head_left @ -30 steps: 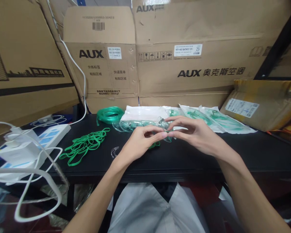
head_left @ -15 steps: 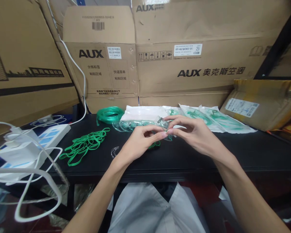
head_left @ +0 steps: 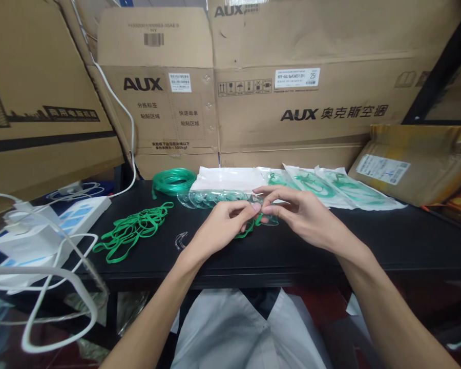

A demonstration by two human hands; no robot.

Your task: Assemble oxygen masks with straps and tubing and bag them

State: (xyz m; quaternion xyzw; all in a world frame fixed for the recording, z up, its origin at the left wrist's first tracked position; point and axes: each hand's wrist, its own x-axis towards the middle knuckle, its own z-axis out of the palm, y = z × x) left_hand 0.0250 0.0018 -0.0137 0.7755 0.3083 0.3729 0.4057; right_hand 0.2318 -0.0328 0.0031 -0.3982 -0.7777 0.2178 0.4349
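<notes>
My left hand (head_left: 218,228) and my right hand (head_left: 301,218) meet fingertip to fingertip over the black table (head_left: 330,246). Between them they pinch a clear plastic mask (head_left: 271,220) with a green elastic strap (head_left: 248,229) hanging from it toward the table. Just behind my fingers lies a row of several clear masks (head_left: 211,197). The mask's middle is hidden by my fingers.
A pile of green elastic straps (head_left: 134,230) lies at the left, a coil of green tubing (head_left: 172,181) behind it. Sealed white pouches (head_left: 330,187) lie at the back right, next to a yellow parcel (head_left: 411,164). Cardboard boxes (head_left: 292,102) wall the back. White cables and a power strip (head_left: 42,225) crowd the left edge.
Both hands have lowered slightly toward the table, and the green strap now shows more plainly below my fingertips.
</notes>
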